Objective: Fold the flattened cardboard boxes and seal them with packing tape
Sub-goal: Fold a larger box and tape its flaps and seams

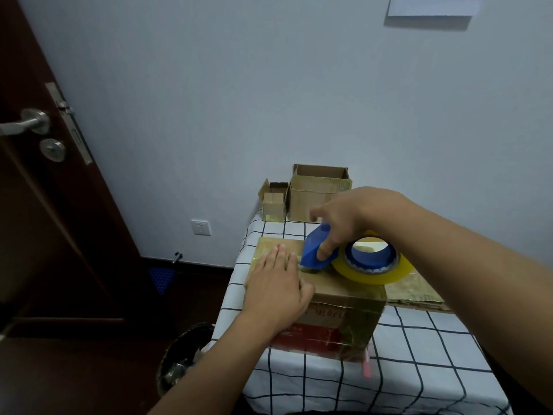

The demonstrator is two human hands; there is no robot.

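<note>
Box (347,298) sits closed on table (419,354) w/ checked cloth, near left-front part of tabletop; red-printed side faces the person. Top's long axis runs left–right across view, slightly skewed, far-left corner toward the wall.

Left hand (276,283) lies flat, palm down, on left half of box top, fingers straight and pointing away toward wall; not gripping anything, just pressing.

Right hand (344,223) wraps blue dispenser (312,254) from above, fingers curled over its body, clenched on it. Dispenser rests on box top just right of left-hand fingertips, nose pointing left and down at the top. Tape roll (374,272), yellowish, trails at right end, its hole facing up toward camera. Dispenser's long axis follows box's long axis.

Flat cardboard (416,290) lies beside box on right, touching or nearly so; can't tell which.

At far table edge by wall: small box (273,205) and bigger open box (311,193), side by side.

Bin (185,354) on floor left of table.
</note>
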